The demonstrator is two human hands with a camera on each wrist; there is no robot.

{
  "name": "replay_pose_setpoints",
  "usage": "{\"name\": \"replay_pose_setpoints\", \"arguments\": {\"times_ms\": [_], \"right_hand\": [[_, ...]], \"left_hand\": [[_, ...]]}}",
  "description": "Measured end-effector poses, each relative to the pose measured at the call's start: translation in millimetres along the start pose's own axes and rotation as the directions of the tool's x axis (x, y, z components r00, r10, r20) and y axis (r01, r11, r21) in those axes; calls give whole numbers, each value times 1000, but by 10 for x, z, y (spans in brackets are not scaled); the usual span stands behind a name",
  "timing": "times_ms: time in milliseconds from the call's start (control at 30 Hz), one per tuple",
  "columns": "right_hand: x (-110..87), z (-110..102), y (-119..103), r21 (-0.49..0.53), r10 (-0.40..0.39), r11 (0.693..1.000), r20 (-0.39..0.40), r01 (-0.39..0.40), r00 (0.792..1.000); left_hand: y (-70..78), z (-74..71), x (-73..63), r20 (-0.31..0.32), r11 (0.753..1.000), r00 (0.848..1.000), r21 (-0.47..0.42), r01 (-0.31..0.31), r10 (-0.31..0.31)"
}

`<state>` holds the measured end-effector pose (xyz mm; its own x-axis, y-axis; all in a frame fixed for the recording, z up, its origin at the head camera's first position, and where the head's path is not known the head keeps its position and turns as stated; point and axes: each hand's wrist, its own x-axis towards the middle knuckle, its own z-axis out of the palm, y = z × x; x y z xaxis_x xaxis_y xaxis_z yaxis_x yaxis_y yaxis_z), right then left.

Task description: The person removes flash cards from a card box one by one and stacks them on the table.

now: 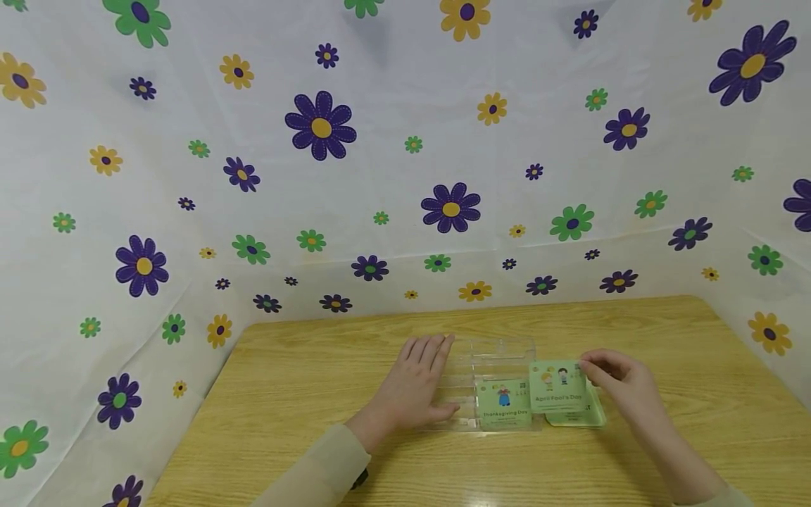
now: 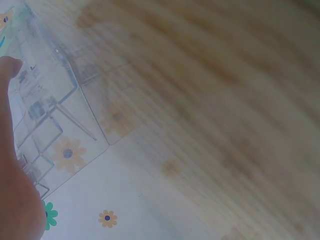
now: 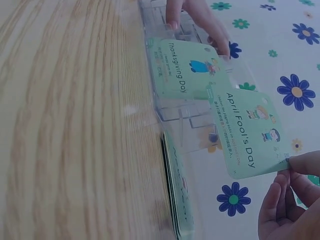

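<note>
My right hand [image 1: 624, 384] pinches the upper right corner of a green "April Fool's Day" card [image 1: 557, 387] between thumb and fingers. In the right wrist view that card [image 3: 250, 135] hangs tilted above the table. A clear plastic tiered holder [image 1: 503, 346] stands in the middle, with a green "Thanksgiving Day" card [image 1: 504, 414] leaning in its front right part. Over the holder's left side lies my left hand [image 1: 412, 384], fingers extended and thumb apart. Below the held card sits a stack of green cards [image 1: 576, 421], its top one partly covered.
The wooden table [image 1: 304, 394] reaches back to a white flowered cloth [image 1: 380, 176] that hangs behind it and at both sides. The card stack lies just right of the holder. A dark band [image 1: 359, 479] shows at the left wrist.
</note>
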<state>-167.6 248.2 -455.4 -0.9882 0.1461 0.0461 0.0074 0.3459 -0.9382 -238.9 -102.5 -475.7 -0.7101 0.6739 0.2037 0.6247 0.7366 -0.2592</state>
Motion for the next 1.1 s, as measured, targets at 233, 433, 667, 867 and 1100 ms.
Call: {"name": "replay_pose_setpoints", "arguments": {"times_ms": [233, 433, 667, 867, 1100], "right_hand": [[13, -39, 62, 22, 1, 1000, -24, 0, 1000], [6, -74, 88, 22, 23, 1000, -23, -23, 999], [8, -103, 132, 11, 41, 999, -28, -41, 999], [22, -117, 158, 6, 55, 998, -33, -55, 998], [50, -124, 192, -11, 89, 996, -34, -89, 995]], "left_hand": [[3, -8, 0, 3, 1000, 1000, -10, 1, -1], [4, -14, 0, 5, 1000, 1000, -11, 0, 0], [2, -17, 3, 2, 1000, 1000, -9, 1, -1], [-1, -11, 1, -3, 1000, 1000, -5, -1, 1], [-2, 2, 0, -12, 1000, 1000, -11, -4, 3]]}}
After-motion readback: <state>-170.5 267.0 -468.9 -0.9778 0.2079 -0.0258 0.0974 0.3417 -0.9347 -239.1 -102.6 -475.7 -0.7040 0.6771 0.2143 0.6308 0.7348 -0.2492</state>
